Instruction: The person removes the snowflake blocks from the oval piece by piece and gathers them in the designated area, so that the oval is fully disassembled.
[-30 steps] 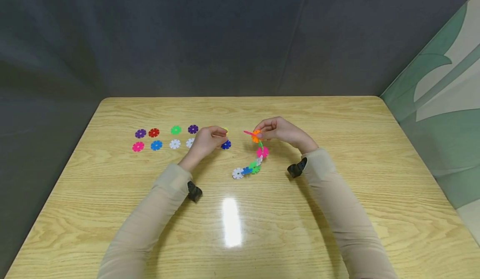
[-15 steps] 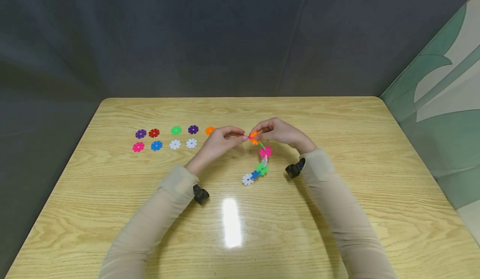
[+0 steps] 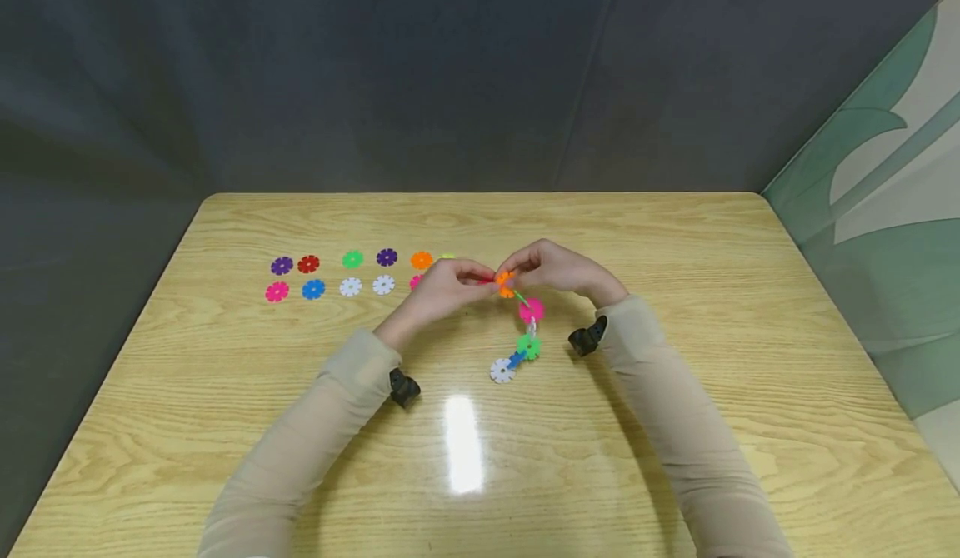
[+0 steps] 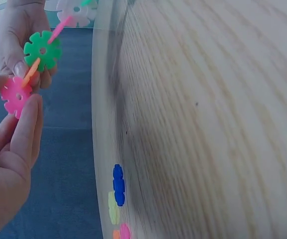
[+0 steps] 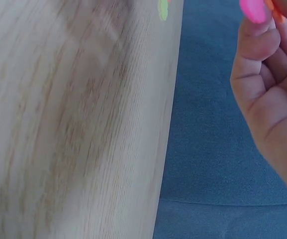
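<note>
Notched plastic discs are joined edge to edge in a chain between the hands and the table. My left hand [image 3: 441,293] pinches the pink disc [image 4: 11,101] at the chain's upper end between thumb and fingers. My right hand [image 3: 561,270] pinches the orange disc [image 3: 506,288] slotted into it. Below hang a green disc [image 4: 52,49], seen edge-on from the head, and a pink disc [image 3: 532,315]. A white disc, another green disc [image 3: 528,352], a blue disc [image 3: 516,361] and a white disc [image 3: 497,374] follow, curving toward the near side.
Two rows of loose discs lie at the left, including a purple disc [image 3: 277,270], a red disc [image 3: 303,267] and a light blue disc [image 3: 309,293]. A dark blue disc [image 4: 119,186] lies behind my left hand. A dark curtain [image 3: 480,75] stands behind the table.
My left hand has moved right from beside the loose discs and taken hold of the chain's pink end disc. The chain's lower end has shifted right and nearer; my right hand has barely moved.
</note>
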`<action>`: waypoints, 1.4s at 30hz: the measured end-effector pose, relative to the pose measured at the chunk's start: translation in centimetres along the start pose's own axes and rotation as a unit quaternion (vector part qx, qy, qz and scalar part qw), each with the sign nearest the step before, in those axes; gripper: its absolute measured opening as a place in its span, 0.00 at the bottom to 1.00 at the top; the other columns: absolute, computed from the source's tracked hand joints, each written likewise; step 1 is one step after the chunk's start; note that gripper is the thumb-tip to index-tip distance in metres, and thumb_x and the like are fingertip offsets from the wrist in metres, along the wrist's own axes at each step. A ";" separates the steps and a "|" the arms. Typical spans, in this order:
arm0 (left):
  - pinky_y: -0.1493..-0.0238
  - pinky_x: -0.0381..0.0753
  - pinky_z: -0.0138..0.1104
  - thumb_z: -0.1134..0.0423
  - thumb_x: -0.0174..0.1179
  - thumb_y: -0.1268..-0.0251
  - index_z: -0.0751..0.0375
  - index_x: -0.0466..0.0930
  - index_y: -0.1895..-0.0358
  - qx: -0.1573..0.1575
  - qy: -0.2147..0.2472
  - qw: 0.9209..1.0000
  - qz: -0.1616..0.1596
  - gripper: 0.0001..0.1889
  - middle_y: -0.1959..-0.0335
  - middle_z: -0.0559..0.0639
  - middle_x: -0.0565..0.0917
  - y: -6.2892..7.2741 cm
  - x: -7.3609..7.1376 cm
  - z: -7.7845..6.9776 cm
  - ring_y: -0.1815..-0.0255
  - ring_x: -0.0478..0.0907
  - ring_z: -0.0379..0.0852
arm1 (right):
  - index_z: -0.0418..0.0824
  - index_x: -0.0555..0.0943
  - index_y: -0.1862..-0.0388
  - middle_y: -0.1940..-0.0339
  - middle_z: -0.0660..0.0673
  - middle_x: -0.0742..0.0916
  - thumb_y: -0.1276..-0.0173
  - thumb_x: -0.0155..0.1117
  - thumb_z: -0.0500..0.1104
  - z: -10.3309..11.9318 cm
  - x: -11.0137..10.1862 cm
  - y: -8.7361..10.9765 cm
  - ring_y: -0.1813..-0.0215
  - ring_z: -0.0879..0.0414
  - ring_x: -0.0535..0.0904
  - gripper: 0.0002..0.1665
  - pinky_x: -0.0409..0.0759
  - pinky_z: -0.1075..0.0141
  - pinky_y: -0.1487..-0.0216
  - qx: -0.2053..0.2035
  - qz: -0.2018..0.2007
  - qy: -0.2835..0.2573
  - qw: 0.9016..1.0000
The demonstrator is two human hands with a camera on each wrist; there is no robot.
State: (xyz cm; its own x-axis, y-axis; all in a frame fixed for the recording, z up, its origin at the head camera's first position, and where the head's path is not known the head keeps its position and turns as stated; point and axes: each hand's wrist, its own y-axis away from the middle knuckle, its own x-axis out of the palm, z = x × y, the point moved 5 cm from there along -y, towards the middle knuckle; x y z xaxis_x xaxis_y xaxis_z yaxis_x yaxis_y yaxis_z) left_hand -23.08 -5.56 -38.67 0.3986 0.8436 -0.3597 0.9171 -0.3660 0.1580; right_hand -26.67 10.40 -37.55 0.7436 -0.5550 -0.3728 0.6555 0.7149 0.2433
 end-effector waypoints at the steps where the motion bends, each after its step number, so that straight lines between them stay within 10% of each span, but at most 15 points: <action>1: 0.49 0.83 0.35 0.57 0.64 0.38 0.62 0.81 0.47 0.000 -0.007 1.000 0.003 0.18 0.50 0.56 0.85 0.0 0.0 0.0 0.52 0.83 0.48 | 0.30 0.81 0.50 0.64 0.51 0.88 0.33 0.56 0.32 0.1 0.1 0.0 0.66 0.57 0.79 0.15 0.79 0.62 0.52 -0.005 0.007 0.004 1.000; 31: 0.44 0.81 0.44 0.63 0.64 0.38 0.60 0.74 0.38 -0.051 0.006 0.997 -0.063 0.24 0.39 0.59 0.77 1.3 -4.5 3.0 0.42 0.78 0.55 | 0.31 0.80 0.46 0.62 0.56 0.86 0.32 0.60 0.38 -0.6 -1.7 1.4 0.58 0.56 0.79 0.18 0.79 0.60 0.50 0.027 -0.050 0.005 0.998; 42: 0.48 0.83 0.39 0.65 0.55 0.31 0.65 0.69 0.35 -0.082 -0.008 0.993 -0.089 0.22 0.43 0.65 0.76 3.7 -9.0 5.7 0.52 0.82 0.52 | 0.32 0.78 0.48 0.64 0.56 0.86 0.32 0.59 0.37 -0.8 -1.9 1.3 0.59 0.59 0.80 0.15 0.79 0.67 0.51 0.041 -0.073 -0.014 0.996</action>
State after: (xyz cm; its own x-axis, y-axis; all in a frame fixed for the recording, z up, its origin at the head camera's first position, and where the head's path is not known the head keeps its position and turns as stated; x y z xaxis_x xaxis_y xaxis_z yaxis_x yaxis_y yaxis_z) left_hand -23.22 -16.73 -40.13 0.2325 0.8818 -0.4104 0.9608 -0.1426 0.2379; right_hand -27.33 12.75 -37.29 0.6418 -0.6634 -0.3848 0.7650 0.5892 0.2602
